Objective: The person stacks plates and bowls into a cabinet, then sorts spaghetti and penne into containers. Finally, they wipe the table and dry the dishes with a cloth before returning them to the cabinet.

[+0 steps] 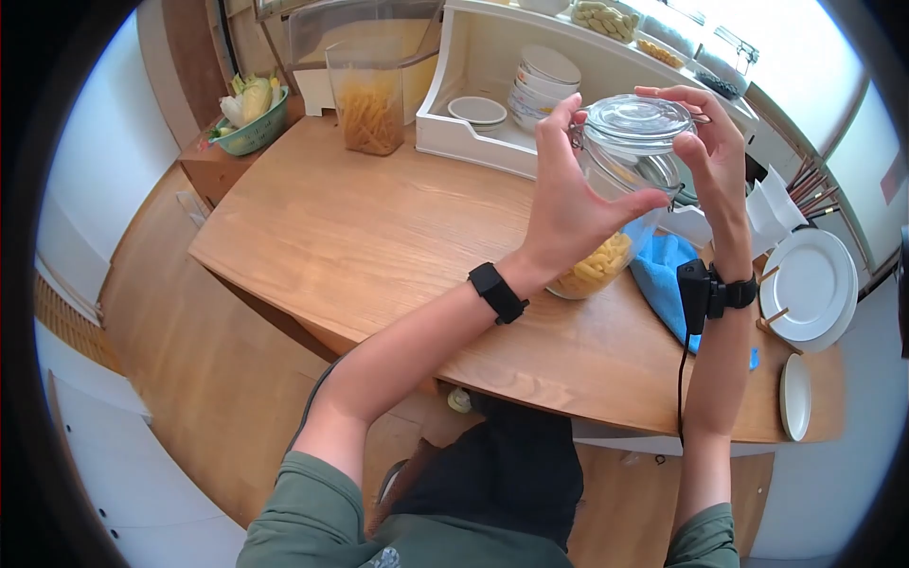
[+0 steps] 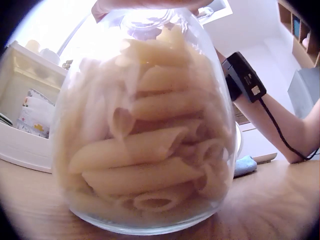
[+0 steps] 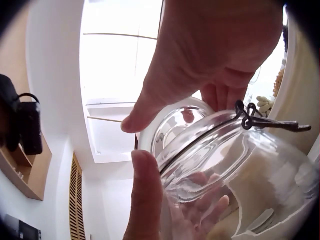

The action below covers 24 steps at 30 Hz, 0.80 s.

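Observation:
A clear glass jar [image 1: 595, 267] [image 2: 145, 125] stands on the table, penne pasta [image 2: 135, 150] inside its lower part. Its round glass lid [image 1: 640, 121] [image 3: 172, 127] is at the top; whether it is latched I cannot tell. My left hand [image 1: 579, 204] [image 2: 150, 4] grips the jar's upper part from the left, thumb across the front. From the right, my right hand [image 1: 717, 156] [image 3: 210, 55] holds the lid's edge between thumb and fingers. A dark wire clasp [image 3: 250, 120] shows at the jar's neck.
Right of the jar lie a blue cloth [image 1: 663, 275], racked white plates [image 1: 808, 284] and a white dish [image 1: 795, 398]. A white shelf [image 1: 511, 159] holding bowls [image 1: 547, 85] stands behind. Left of it are a pasta container [image 1: 369, 114] and a green basket [image 1: 256, 133].

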Motion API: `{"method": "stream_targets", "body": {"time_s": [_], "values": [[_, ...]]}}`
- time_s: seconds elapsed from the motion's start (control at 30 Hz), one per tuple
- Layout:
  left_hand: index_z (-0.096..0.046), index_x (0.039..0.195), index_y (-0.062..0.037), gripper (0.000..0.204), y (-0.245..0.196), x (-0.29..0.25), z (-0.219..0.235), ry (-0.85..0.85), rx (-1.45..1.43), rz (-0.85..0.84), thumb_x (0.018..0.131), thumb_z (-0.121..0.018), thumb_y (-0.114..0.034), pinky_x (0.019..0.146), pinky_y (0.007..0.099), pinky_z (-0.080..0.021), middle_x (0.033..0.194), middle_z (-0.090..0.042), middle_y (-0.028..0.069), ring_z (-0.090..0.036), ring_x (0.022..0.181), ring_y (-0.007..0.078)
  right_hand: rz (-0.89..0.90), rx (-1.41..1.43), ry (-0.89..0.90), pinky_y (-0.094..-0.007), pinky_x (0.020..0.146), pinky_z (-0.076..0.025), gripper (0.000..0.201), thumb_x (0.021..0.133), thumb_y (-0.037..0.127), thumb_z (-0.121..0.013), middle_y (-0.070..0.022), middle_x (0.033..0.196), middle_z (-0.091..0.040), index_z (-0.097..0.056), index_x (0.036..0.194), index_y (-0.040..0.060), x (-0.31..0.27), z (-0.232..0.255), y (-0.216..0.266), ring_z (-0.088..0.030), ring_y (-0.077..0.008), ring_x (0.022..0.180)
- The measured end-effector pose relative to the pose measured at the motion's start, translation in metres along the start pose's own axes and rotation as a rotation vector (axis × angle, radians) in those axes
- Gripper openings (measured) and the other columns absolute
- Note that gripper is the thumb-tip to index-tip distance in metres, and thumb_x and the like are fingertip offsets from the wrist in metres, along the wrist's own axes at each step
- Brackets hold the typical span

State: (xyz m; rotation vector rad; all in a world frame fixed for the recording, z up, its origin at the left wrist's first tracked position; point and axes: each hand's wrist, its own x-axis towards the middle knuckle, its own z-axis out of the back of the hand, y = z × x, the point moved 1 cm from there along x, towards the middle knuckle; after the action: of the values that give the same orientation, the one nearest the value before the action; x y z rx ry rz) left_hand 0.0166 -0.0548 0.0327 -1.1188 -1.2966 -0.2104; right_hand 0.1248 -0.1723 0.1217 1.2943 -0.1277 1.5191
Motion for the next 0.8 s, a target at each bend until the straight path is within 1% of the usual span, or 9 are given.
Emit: {"method": "stream_targets", "body": {"time_s": [0.13,0.27,0.37,0.43,0.5,0.57,0.6,0.67,0.8], "values": [[-0.023,0.139,0.0074,0.113,-0.001,0.0,0.001,0.0,0.021,-0.014,0.061,-0.091,-0.039,0.103,0.0379,-0.038,0.13,-0.039,0.0226,-0.042,0.124,0.0315,-0.026,-0.006,-0.062,-0.0272,0.083,-0.054,0.049,0.085,0.029,-0.072,-0.0182,0.118,-0.062,-0.051,0.118,0.0,0.002,-0.005,0.004,-0.063,-0.0163,0.097],[-0.027,0.138,0.008,0.11,-0.002,0.0,0.003,0.021,0.083,-0.034,0.062,-0.09,-0.041,0.102,0.0389,-0.039,0.129,-0.041,0.0237,-0.044,0.123,0.0333,-0.072,-0.054,-0.019,-0.0283,0.085,-0.054,0.048,0.084,0.029,-0.073,-0.0175,0.117,-0.062,-0.051,0.116,0.0005,0.002,-0.001,0.016,-0.062,-0.016,0.098],[-0.031,0.135,0.0086,0.107,-0.003,0.001,0.004,0.037,0.108,-0.046,0.061,-0.09,-0.04,0.102,0.0395,-0.04,0.128,-0.043,0.0224,-0.046,0.121,0.0333,-0.085,-0.152,0.065,-0.0274,0.084,-0.053,0.046,0.086,0.032,-0.071,-0.0145,0.114,-0.062,-0.054,0.114,0.001,-0.002,0.007,0.022,-0.06,-0.0152,0.101],[-0.034,0.134,0.008,0.103,-0.003,0.001,0.004,0.031,0.111,-0.048,0.062,-0.09,-0.039,0.101,0.0394,-0.041,0.128,-0.044,0.0219,-0.046,0.121,0.0332,-0.191,-0.278,0.193,-0.0278,0.085,-0.05,0.045,0.088,0.036,-0.068,-0.0107,0.112,-0.062,-0.057,0.114,0.0013,-0.005,0.011,0.025,-0.058,-0.0146,0.103],[-0.036,0.132,0.0074,0.099,-0.004,0.002,0.004,0.027,0.114,-0.053,0.062,-0.09,-0.038,0.101,0.0394,-0.041,0.127,-0.045,0.0214,-0.047,0.12,0.0331,-0.189,-0.326,0.221,-0.0281,0.085,-0.049,0.045,0.088,0.036,-0.067,-0.01,0.112,-0.061,-0.058,0.115,0.0016,-0.005,0.012,0.026,-0.058,-0.0151,0.104],[-0.042,0.129,0.0027,0.088,-0.005,0.003,0.005,0.027,0.073,-0.084,0.064,-0.089,-0.033,0.1,0.0392,-0.042,0.126,-0.047,0.0205,-0.048,0.12,0.0325,-0.19,-0.376,0.244,-0.0285,0.085,-0.048,0.046,0.088,0.037,-0.066,-0.0092,0.113,-0.061,-0.059,0.117,0.0019,-0.007,0.012,0.028,-0.058,-0.0156,0.104],[-0.042,0.129,0.0027,0.088,-0.005,0.003,0.005,0.033,0.067,-0.084,0.064,-0.089,-0.033,0.1,0.0392,-0.042,0.126,-0.047,0.0205,-0.048,0.12,0.0325,-0.196,-0.366,0.26,-0.0298,0.087,-0.047,0.045,0.088,0.036,-0.066,-0.0093,0.114,-0.061,-0.059,0.118,0.0024,-0.008,0.011,0.029,-0.057,-0.0167,0.105],[-0.047,0.127,-0.0043,0.077,-0.005,0.004,0.006,0.044,0.134,-0.153,0.067,-0.088,-0.03,0.098,0.0398,-0.043,0.128,-0.045,0.0201,-0.048,0.12,0.0329,-0.199,-0.331,0.302,-0.0326,0.092,-0.046,0.045,0.091,0.036,-0.063,-0.0109,0.119,-0.059,-0.059,0.122,0.0038,-0.01,0.011,0.028,-0.057,-0.0203,0.11],[-0.05,0.127,-0.0105,0.072,-0.005,0.005,0.005,0.044,0.134,-0.187,0.068,-0.087,-0.029,0.096,0.0407,-0.044,0.13,-0.044,0.0197,-0.047,0.12,0.034,-0.212,-0.331,0.34,-0.0342,0.097,-0.045,0.049,0.094,0.041,-0.058,-0.0126,0.126,-0.057,-0.057,0.129,0.0064,-0.015,0.013,0.027,-0.056,-0.0228,0.115]]}}
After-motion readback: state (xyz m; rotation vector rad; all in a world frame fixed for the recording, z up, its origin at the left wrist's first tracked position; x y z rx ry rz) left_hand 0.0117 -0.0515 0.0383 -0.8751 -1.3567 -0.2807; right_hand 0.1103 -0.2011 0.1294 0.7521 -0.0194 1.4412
